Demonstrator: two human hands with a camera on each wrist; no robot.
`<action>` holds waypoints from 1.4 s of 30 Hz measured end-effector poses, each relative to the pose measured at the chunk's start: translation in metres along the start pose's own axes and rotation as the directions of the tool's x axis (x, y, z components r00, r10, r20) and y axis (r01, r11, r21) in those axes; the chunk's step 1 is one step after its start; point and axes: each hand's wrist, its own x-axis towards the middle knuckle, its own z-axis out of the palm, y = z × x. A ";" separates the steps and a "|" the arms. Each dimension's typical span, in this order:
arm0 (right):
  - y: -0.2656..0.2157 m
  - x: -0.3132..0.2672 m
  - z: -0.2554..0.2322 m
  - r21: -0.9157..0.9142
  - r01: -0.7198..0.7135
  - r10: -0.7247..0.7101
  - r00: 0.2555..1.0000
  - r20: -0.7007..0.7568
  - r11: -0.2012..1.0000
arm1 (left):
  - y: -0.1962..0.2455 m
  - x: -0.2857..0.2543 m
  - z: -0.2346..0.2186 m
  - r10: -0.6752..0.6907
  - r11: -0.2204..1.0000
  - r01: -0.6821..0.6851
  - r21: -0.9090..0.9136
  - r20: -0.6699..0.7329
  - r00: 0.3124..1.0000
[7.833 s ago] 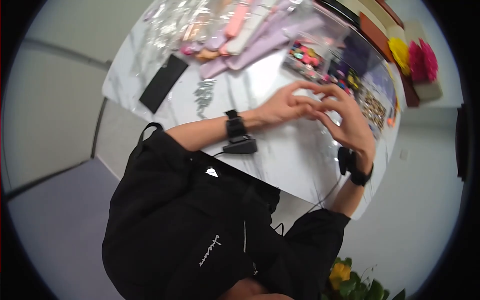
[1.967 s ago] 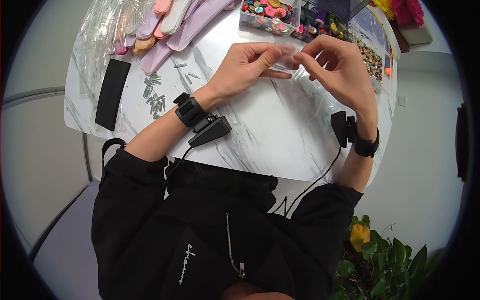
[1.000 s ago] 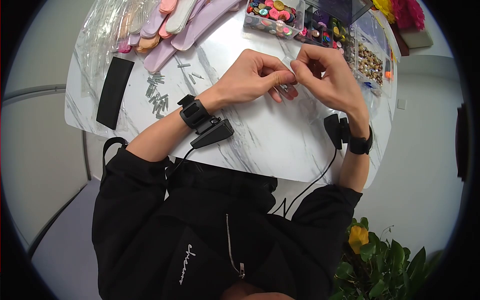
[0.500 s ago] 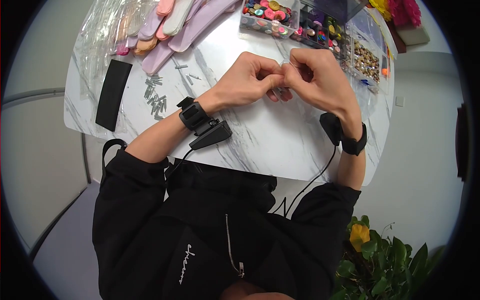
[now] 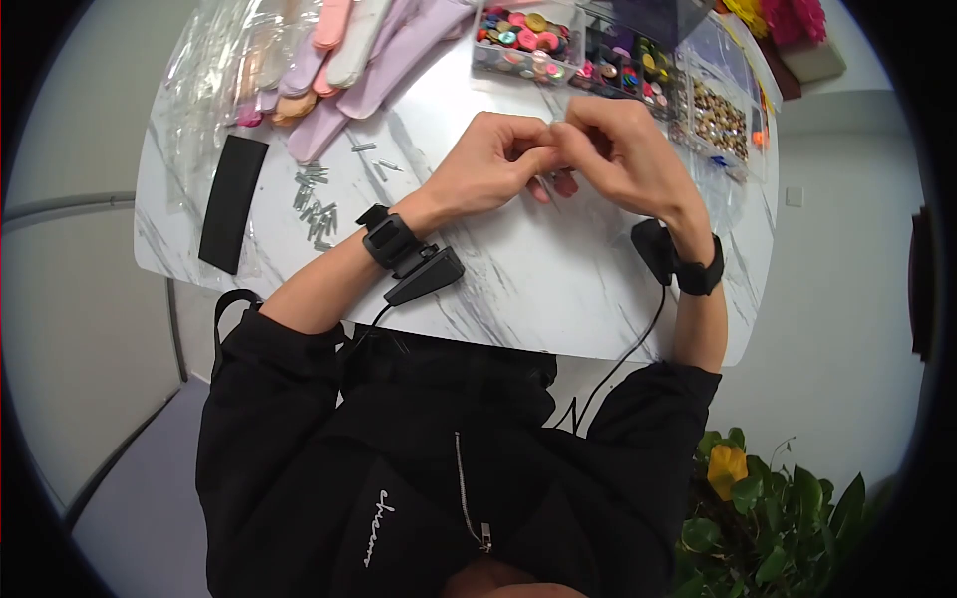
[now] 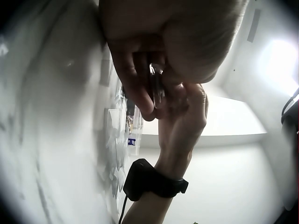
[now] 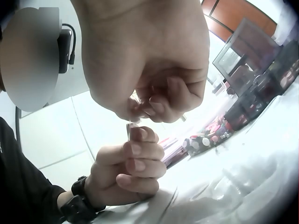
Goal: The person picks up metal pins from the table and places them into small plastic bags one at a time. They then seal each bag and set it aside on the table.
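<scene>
Above the marble-patterned table, the left hand point(image 5: 488, 164) and right hand point(image 5: 633, 159) meet at their fingertips. In the left wrist view a small clear, shiny piece point(image 6: 157, 86) lies within the curled fingers of the left hand point(image 6: 187, 37). Seen from the right wrist, the right hand point(image 7: 149, 60) pinches a thin clear bit between thumb and fingers, just above the fingertips of the left hand point(image 7: 128, 172). Fingers hide most of the piece, so its full shape cannot be told.
Small metallic pieces point(image 5: 319, 214) lie beside a black strip point(image 5: 232, 204). Clear plastic wrapping point(image 5: 214, 90) and pastel strips point(image 5: 399, 60) are at the back left. A button box point(image 5: 528, 45) and a bead tray point(image 5: 718, 120) stand at the back right.
Over the last seconds the fingertips have come together and the clear piece has become mostly hidden. The right hand has moved slightly left. Earlier, the hands were held farther apart around it.
</scene>
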 end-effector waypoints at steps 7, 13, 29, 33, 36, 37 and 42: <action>-0.007 0.007 -0.020 0.132 -0.094 0.120 0.972 -0.204 0.987 | -0.009 -0.009 0.025 0.113 0.991 -0.112 -0.074 0.008 0.994; -0.001 0.051 0.011 -0.167 -0.126 0.163 0.959 0.230 0.978 | -0.002 -0.017 0.032 -0.054 0.994 0.011 0.107 0.409 0.911; 0.001 -0.071 0.032 -0.713 -0.114 0.151 0.988 -0.011 0.692 | -0.018 -0.013 0.021 0.061 0.939 -0.061 -0.338 -0.011 0.998; 0.008 -0.084 0.031 -0.730 -0.141 0.196 0.981 -0.010 0.669 | -0.016 -0.012 0.016 0.032 0.911 -0.055 -0.409 -0.063 0.998; 0.011 -0.093 0.024 -0.739 -0.146 0.203 0.979 -0.013 0.657 | -0.017 -0.011 0.020 0.046 0.915 -0.065 -0.397 -0.057 0.997; 0.012 -0.098 0.022 -0.747 -0.156 0.216 0.976 -0.017 0.646 | -0.017 -0.012 0.021 0.045 0.924 -0.060 -0.379 -0.049 0.998; 0.017 -0.118 0.009 -0.750 -0.162 0.255 0.967 0.008 0.641 | -0.016 -0.012 0.023 0.000 0.923 -0.006 -0.384 -0.017 1.000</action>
